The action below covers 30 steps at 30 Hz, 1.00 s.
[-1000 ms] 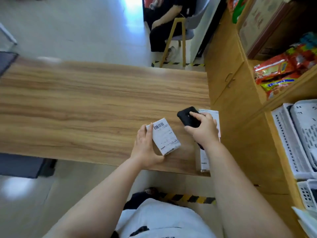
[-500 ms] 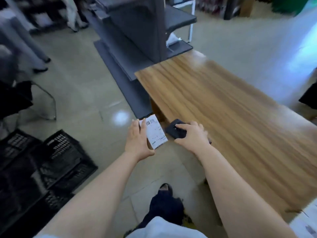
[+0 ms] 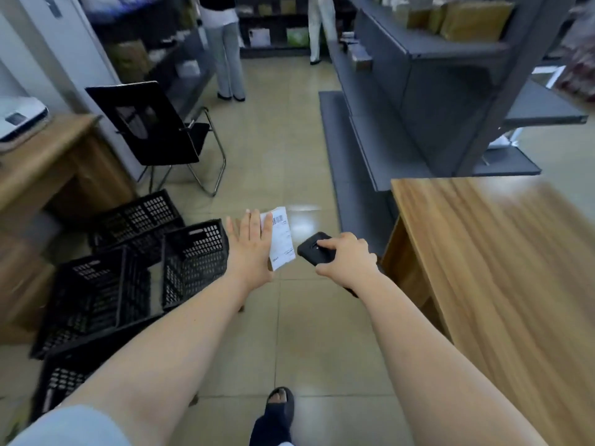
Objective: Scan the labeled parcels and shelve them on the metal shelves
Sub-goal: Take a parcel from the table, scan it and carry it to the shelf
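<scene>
Carrying a small white labeled parcel (image 3: pixel 281 243) in the left hand (image 3: pixel 249 252), the person stands on the tiled floor at frame centre, facing the grey metal shelves (image 3: pixel 402 101) that run up the right half of the picture. The left hand's grip is hard to read: the back of the hand faces the camera with fingers nearly straight, and the parcel stands on edge against the palm side, so I judge it pinched between thumb and fingers, though the thumb is hidden. Its barcode label faces right. The right hand (image 3: pixel 346 259) is curled round a black handheld scanner (image 3: pixel 315 251), forefinger on top, the scanner's front end just beside the parcel's lower edge without clearly touching it.

The wooden table (image 3: pixel 499 268) fills the lower right. Black plastic crates (image 3: pixel 128 268) sit on the floor at lower left, a black chair (image 3: pixel 151 127) stands above them, and two other people stand at the far shelves along the top of the frame.

By my reading, the step in hand is the walk to the shelving; whether the scan is done cannot be told from here. The next move calls for closing on the shelves, picking a free stretch of shelf, and setting the parcel down flat or upright with the label outward, while the right hand keeps the scanner out of the way.
</scene>
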### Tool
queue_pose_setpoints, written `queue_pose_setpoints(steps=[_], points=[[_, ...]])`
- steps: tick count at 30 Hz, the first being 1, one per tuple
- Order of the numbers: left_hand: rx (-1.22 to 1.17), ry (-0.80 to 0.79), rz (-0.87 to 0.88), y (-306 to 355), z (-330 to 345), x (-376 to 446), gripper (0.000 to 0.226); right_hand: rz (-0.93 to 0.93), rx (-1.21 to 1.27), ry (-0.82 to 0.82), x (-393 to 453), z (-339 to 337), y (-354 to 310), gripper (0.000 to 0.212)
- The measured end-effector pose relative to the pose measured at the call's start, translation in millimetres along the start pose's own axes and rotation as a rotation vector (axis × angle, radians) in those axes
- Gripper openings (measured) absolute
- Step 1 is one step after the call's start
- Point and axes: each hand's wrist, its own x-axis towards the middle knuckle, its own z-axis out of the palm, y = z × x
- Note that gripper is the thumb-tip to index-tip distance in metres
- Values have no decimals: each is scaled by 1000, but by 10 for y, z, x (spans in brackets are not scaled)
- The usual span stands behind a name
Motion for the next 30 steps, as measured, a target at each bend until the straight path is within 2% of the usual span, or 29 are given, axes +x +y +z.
queue_pose_setpoints(steps=[4, 10, 18, 22, 26, 30], points=[[4, 29, -35, -524, 38, 818, 117, -56, 23, 18, 912, -201, -548, 46], [24, 26, -29, -1112, 222, 2083, 118, -67, -11, 28, 2180, -333, -1063, 48], [-10, -39, -58, -1334, 533, 3668, 123, -24, 120, -65, 3794, -568, -1103, 53], [-44, -68, -98, -1332, 670, 4624, 121, -45, 165, -42, 4827, -766, -958, 52], [-280, -74, -275, -1274, 715, 5557, 128, -133, 180, 72, 5939, -976, -773, 57], [-543, 14, -482, -1145, 709, 6370, 128, -173, 267, 162, 6949, -1146, -758, 61]])
